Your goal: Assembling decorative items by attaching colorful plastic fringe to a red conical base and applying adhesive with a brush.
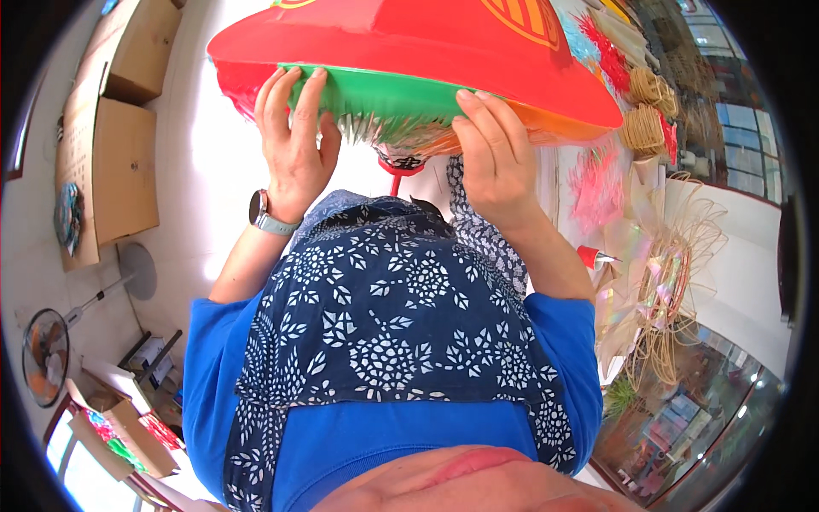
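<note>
A large red lantern (384,38) with yellow markings fills the top of the view, its wide rim toward me. Along the rim runs a green fringed strip (388,92), its cut tassels hanging down, with an orange section (554,124) at the right. My left hand (294,141) has its fingertips on the green strip just under the red edge, the thumb bent below. Near the strip's right part, the fingers of my right hand (496,158) press close together on it; that thumb is hidden. Under the lantern stands a red stem with a dark patterned collar (401,160).
Cardboard boxes (124,166) stand at the left, near a standing fan (47,354). At the right are rope coils (644,128), pink fringe (595,188) and thin bent strips with shiny film (665,277). My blue patterned apron (384,299) lies below the lantern.
</note>
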